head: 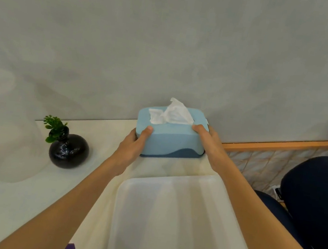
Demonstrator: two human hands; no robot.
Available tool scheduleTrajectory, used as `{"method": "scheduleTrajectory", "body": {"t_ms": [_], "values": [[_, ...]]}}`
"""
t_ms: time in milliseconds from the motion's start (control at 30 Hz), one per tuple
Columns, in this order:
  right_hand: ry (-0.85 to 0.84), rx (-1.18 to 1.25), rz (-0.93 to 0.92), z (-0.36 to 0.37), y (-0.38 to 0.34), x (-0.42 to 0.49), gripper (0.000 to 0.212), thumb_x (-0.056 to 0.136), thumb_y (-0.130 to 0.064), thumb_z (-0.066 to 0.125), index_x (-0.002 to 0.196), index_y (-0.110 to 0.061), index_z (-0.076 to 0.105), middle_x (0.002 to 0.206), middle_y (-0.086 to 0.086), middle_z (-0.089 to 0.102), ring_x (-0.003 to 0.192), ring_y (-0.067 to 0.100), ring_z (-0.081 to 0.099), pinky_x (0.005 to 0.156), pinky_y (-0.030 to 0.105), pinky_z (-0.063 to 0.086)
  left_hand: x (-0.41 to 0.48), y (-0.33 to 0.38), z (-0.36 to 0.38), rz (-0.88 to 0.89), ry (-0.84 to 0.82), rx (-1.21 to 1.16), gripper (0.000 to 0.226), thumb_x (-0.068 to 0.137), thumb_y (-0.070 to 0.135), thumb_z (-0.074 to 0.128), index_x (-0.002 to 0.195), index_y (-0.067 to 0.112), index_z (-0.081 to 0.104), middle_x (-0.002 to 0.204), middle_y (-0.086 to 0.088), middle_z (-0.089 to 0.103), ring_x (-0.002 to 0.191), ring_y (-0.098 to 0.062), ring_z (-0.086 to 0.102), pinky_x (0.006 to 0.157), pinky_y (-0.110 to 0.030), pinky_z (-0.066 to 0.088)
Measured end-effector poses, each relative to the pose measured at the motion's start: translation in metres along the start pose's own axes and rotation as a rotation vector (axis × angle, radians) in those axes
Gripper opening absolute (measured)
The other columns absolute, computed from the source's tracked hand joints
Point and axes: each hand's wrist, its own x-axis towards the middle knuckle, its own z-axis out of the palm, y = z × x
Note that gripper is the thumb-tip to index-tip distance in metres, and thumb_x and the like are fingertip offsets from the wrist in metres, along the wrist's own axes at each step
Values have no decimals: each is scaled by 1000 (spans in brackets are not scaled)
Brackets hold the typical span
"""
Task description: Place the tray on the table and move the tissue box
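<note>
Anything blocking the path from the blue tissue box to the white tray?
Nothing visible. Both hands, left and right, grip the ends of the light blue plastic tissue box. Only bare tabletop separates it from the empty white plastic tray. The round black vase stands off left.

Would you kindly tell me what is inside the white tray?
The white tray looks empty: only its bare ridged bottom shows. Its near end runs out of the picture, and the right forearm covers its right rim.

Soft, even indoor light fills the slightly hazy wide-angle frame. Faint shadows fall below the gripped tissue box (171, 133); a pale smear blurs the wall far left of the grip, and edges bow outward.
</note>
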Motion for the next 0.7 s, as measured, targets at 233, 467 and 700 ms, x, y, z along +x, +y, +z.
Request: {"method": "scheduleTrajectory", "body": {"t_ms": [233, 467, 700], "values": [[-17, 21, -22, 7, -8, 17, 45, 88, -45, 49, 128, -24, 45, 114, 4, 57, 98, 21, 54, 75, 31, 45, 15, 9, 3, -9, 69, 64, 69, 88, 67, 40, 137, 19, 40, 124, -1, 52, 113, -24, 50, 101, -40, 44], [-15, -37, -36, 7, -15, 11, 51, 91, -48, 45, 132, -18, 41, 118, 8, 55, 91, 18, 52, 70, 30, 42, 10, 17, -1, -3, 52, 79, 70, 89, 66, 36, 140, 18, 34, 135, -5, 50, 113, -23, 49, 95, -37, 44], [52, -299, -199, -8, -29, -34, 57, 96, -31, 47, 144, -9, 25, 133, 11, 43, 107, 23, 44, 82, 32, 38, -35, 36, -11, 18, 190, 131, 70, 95, 55, 35, 152, 17, 16, 154, -9, 34, 139, -28, 35, 109, -40, 33]]}}
